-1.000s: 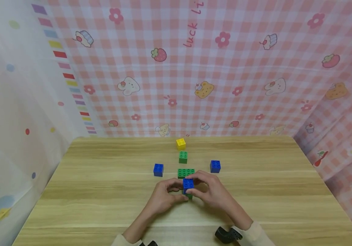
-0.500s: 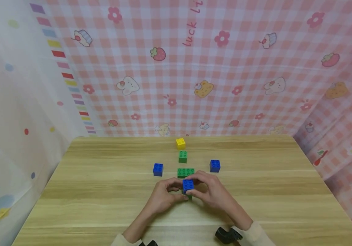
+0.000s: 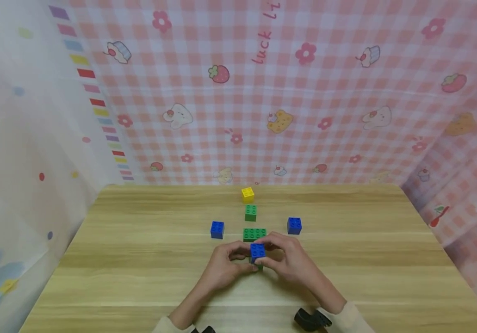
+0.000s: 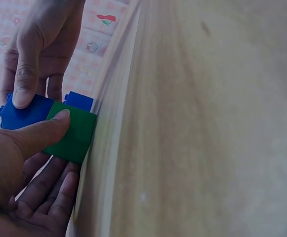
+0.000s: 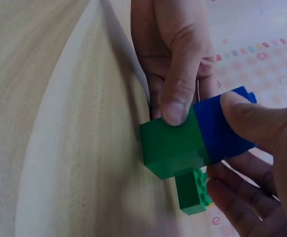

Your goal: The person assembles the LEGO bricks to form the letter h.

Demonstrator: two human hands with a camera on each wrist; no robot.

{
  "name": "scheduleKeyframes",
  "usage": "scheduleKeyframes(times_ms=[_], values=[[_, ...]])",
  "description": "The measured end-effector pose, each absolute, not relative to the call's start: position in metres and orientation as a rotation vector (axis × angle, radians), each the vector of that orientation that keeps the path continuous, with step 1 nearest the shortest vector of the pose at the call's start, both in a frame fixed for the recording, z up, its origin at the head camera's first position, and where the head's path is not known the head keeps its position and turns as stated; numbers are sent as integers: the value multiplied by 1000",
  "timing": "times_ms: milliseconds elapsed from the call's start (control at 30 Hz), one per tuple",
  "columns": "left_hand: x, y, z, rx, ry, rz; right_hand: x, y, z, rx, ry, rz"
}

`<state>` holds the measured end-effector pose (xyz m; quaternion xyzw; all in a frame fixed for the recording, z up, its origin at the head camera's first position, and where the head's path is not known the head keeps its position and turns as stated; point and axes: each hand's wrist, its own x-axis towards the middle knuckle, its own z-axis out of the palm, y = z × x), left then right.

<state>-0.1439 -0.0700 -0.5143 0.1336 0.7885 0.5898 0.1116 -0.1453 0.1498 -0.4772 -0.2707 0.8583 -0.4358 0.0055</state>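
In front of me, near the table's middle, a blue toy building block [image 3: 257,250] sits on top of a green block [image 4: 76,132], their faces meeting with no visible gap. My left hand [image 3: 223,267] grips the lower green block, thumb on its near face. From the other side my right hand [image 3: 287,257] pinches the blue block between thumb and fingers. The right wrist view shows the same pair, the green block [image 5: 170,148] standing at the tabletop and the blue block [image 5: 217,129] joined to it.
Just beyond the hands lies a long green block [image 3: 254,234]. Behind it are a smaller green block [image 3: 250,212] and a yellow block [image 3: 248,194]. Blue blocks stand to the left [image 3: 217,230] and right [image 3: 294,225]. Patterned cloth [image 3: 238,92] hangs behind the wooden table [image 3: 138,259].
Both hands keep their hold on the stacked blue and green blocks. The head view has shifted slightly, so the whole scene appears a little further right.
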Motion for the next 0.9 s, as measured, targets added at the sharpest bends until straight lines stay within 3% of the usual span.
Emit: scheduleKeyframes(times_ms=[900], values=[[-145, -68, -511, 409, 2354, 1711, -145, 155, -477, -833, 2680, -1337]])
